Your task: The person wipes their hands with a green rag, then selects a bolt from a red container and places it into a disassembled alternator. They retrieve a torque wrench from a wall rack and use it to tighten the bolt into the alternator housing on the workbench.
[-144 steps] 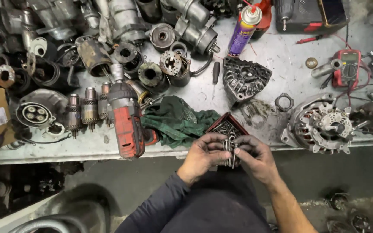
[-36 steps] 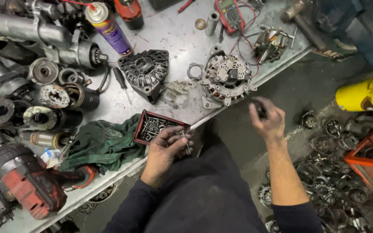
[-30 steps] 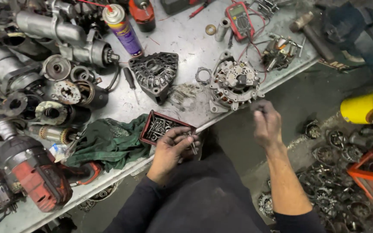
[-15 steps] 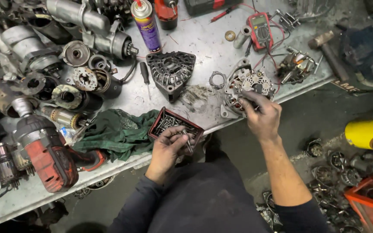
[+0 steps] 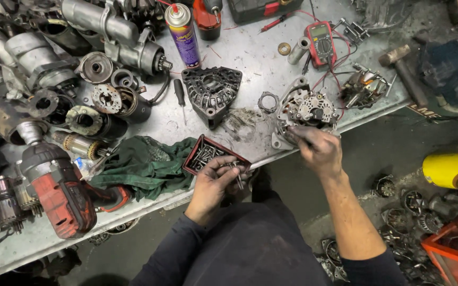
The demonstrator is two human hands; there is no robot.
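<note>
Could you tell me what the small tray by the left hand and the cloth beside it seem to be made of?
The tray looks like rigid plastic, dark red with a moulded rim. The cloth looks like soft woven fabric, dark green and matt, lying in crumpled folds.

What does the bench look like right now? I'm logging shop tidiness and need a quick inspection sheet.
Surface: grey metal bench, scratched, with grime beside the alternator.
Job's things: alternator at the front edge; red tray of bolts.
Clutter: black housing, spray can, green rag, red power tool, hammer, starter parts on the left.
Hands: left hand holds bolts at the tray; right hand holds a dark tool against the alternator.
Cables: multimeter with red leads.
Surroundings: yellow cylinder, parts on the floor.
</note>
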